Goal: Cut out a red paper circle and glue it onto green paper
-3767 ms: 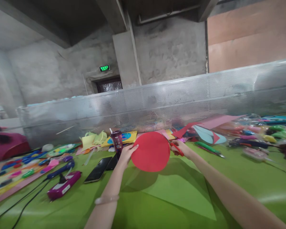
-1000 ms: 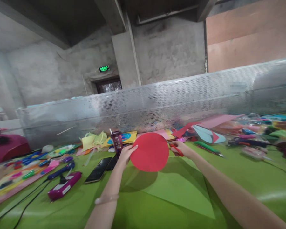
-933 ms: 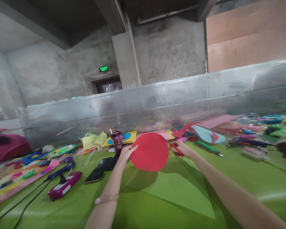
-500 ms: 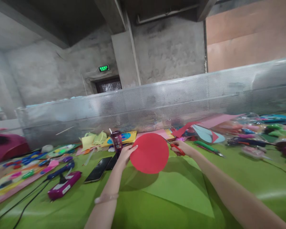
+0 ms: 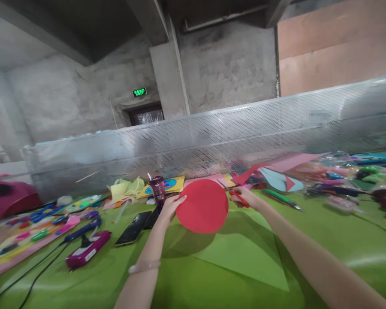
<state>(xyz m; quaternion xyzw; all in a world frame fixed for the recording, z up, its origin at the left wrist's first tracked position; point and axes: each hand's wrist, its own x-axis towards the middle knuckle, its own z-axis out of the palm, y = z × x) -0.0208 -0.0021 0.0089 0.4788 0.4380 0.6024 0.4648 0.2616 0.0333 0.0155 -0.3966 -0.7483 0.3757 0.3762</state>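
A round piece of red paper (image 5: 202, 207) is held up over the table by its left edge, pinched in my left hand (image 5: 170, 209). My right hand (image 5: 246, 198) grips a pair of scissors (image 5: 239, 198) with red handles. Their blades point up and left, close to the upper right edge of the red circle; whether they touch it I cannot tell. Beneath, a light green sheet of paper (image 5: 244, 253) lies on the green tabletop (image 5: 180, 283), partly in the circle's shadow.
Left of my hands are a black phone (image 5: 133, 229), a dark cup with a straw (image 5: 157, 191), a purple power strip (image 5: 88, 249) with cords, and colourful craft pieces. Green-handled scissors (image 5: 281, 198) and paper scraps lie right. Another person's pink sleeve (image 5: 11, 197) shows far left.
The scissors have drawn slightly away from the paper's edge and their blades look more spread. The red circle and my left hand have hardly moved.
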